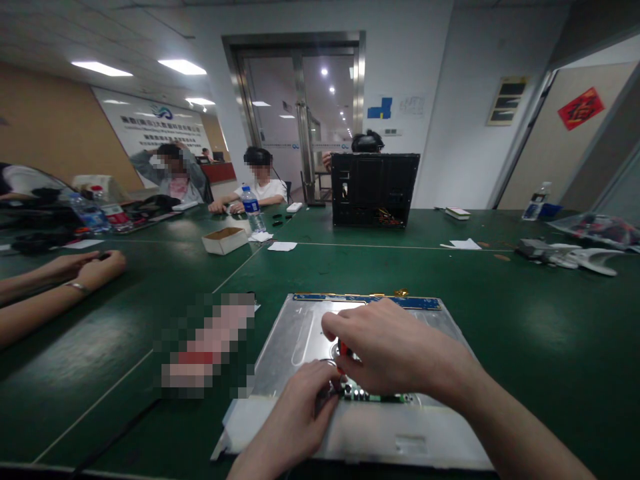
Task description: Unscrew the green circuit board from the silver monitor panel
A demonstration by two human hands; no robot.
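A flat silver metal panel (pixel 280 340), apparently the back of a display, lies on the table in front of me. A blue circuit strip (pixel 415 303) runs along its far edge, and a green circuit board (pixel 373 395) shows beneath my hands. My right hand (pixel 385 347) is closed around a red-and-black screwdriver (pixel 342 349), its handle mostly covered by the fingers. Just left of and below it, my left hand (pixel 305 407) rests over the board with thumb and fingers curled together. Whatever those fingertips grip is hidden.
Left of the panel lies a blurred-out pinkish object (pixel 215 343). A white open box (pixel 225 240) and a water bottle (pixel 253 210) stand beyond. A black monitor-like casing (pixel 375 190) is upright at the back. Another person's hands (pixel 100 270) are at left; grey-white parts (pixel 565 255) lie right.
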